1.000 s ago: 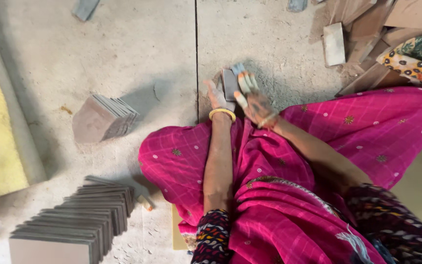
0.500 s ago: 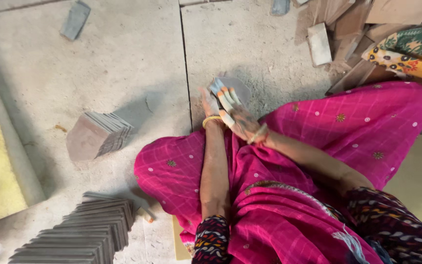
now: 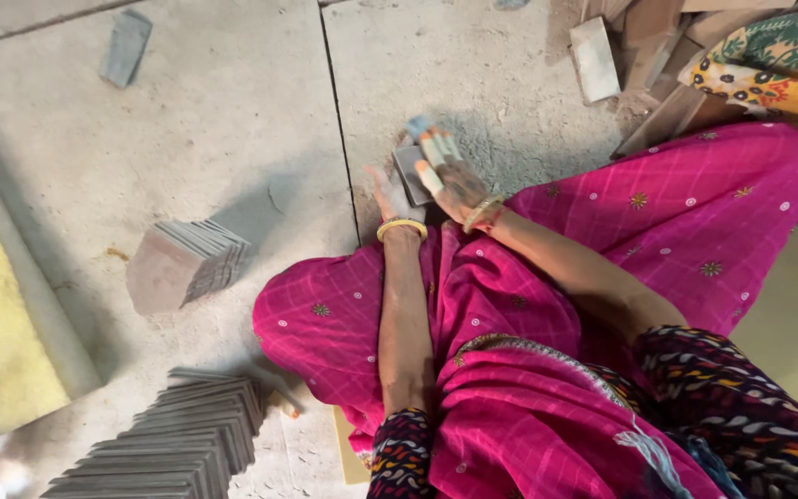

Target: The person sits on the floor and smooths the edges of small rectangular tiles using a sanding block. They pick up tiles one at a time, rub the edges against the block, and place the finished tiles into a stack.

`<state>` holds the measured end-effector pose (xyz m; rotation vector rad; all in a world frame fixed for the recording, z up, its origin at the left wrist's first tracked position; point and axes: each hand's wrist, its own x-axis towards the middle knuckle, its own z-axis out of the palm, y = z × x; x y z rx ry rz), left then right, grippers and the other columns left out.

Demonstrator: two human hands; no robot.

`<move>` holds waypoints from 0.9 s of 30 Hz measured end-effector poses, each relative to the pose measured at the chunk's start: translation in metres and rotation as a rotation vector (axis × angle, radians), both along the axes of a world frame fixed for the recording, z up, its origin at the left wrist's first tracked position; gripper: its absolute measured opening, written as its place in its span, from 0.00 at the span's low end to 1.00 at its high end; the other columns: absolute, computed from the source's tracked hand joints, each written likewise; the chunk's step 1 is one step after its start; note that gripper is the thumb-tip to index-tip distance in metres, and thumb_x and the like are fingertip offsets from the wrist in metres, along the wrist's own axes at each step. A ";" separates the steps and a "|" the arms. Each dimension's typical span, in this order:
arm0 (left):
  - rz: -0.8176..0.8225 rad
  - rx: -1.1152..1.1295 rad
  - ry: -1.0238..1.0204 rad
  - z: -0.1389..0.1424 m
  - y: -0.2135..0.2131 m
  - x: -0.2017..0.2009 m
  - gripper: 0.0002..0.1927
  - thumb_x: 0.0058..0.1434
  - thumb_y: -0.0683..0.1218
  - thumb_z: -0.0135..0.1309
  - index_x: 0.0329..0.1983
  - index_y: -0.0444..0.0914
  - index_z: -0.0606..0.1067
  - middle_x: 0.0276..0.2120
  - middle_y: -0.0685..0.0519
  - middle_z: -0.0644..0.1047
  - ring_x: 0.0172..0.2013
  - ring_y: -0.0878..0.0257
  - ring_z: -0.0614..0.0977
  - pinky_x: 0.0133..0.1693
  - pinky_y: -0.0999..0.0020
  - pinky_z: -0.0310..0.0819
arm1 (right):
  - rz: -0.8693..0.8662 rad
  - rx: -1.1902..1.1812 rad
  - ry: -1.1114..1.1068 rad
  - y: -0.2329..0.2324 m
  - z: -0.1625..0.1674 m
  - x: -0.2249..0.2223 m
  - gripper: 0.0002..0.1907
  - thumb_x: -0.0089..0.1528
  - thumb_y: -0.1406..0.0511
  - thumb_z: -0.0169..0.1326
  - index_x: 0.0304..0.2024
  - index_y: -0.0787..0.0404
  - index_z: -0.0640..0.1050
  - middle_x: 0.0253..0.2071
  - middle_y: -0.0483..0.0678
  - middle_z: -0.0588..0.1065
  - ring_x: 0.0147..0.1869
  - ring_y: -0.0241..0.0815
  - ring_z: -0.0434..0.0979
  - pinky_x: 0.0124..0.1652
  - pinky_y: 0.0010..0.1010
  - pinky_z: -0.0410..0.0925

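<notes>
**Working a tile on the floor**

We steady the grey tile (image 3: 410, 171) on the concrete floor (image 3: 233, 120) with our left hand (image 3: 392, 199) pressed flat; our right hand (image 3: 450, 171), fingers together, rubs over it. Next likely calls for even pressure.

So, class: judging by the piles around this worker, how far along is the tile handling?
Done: a fanned row of grey tiles and a smaller leaning stack sit on the floor beside the person. In hand: the left hand and right hand are on one small grey tile. Left: loose pieces in a rough heap ahead, unstacked.
</notes>
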<state>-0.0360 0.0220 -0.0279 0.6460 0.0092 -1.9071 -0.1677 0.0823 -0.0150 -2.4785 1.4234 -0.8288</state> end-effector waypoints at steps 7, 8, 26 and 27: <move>0.025 0.042 -0.115 -0.008 -0.002 0.000 0.48 0.68 0.76 0.35 0.71 0.32 0.63 0.63 0.43 0.71 0.62 0.46 0.72 0.65 0.49 0.65 | -0.042 0.311 -0.228 0.007 0.020 0.028 0.31 0.76 0.55 0.32 0.75 0.70 0.53 0.76 0.71 0.52 0.80 0.73 0.49 0.73 0.54 0.50; 0.017 0.059 -0.111 -0.010 -0.001 -0.001 0.49 0.67 0.77 0.35 0.71 0.32 0.63 0.63 0.43 0.71 0.63 0.46 0.72 0.65 0.50 0.65 | 0.015 0.276 -0.236 0.005 0.022 0.032 0.31 0.77 0.55 0.30 0.76 0.69 0.54 0.78 0.69 0.53 0.82 0.71 0.49 0.75 0.52 0.50; -0.072 -0.027 -0.198 0.012 -0.004 -0.008 0.54 0.65 0.79 0.30 0.70 0.29 0.65 0.63 0.42 0.72 0.61 0.48 0.74 0.63 0.54 0.67 | -0.253 0.374 -0.258 0.008 0.014 0.005 0.41 0.75 0.48 0.29 0.72 0.81 0.56 0.74 0.76 0.53 0.78 0.76 0.47 0.72 0.57 0.48; -0.085 0.006 -0.228 0.016 -0.003 -0.008 0.53 0.65 0.79 0.31 0.70 0.29 0.65 0.62 0.41 0.72 0.60 0.47 0.74 0.63 0.52 0.68 | -0.225 0.394 -0.250 0.007 0.019 0.007 0.41 0.75 0.48 0.29 0.72 0.81 0.56 0.74 0.77 0.52 0.77 0.77 0.47 0.70 0.57 0.48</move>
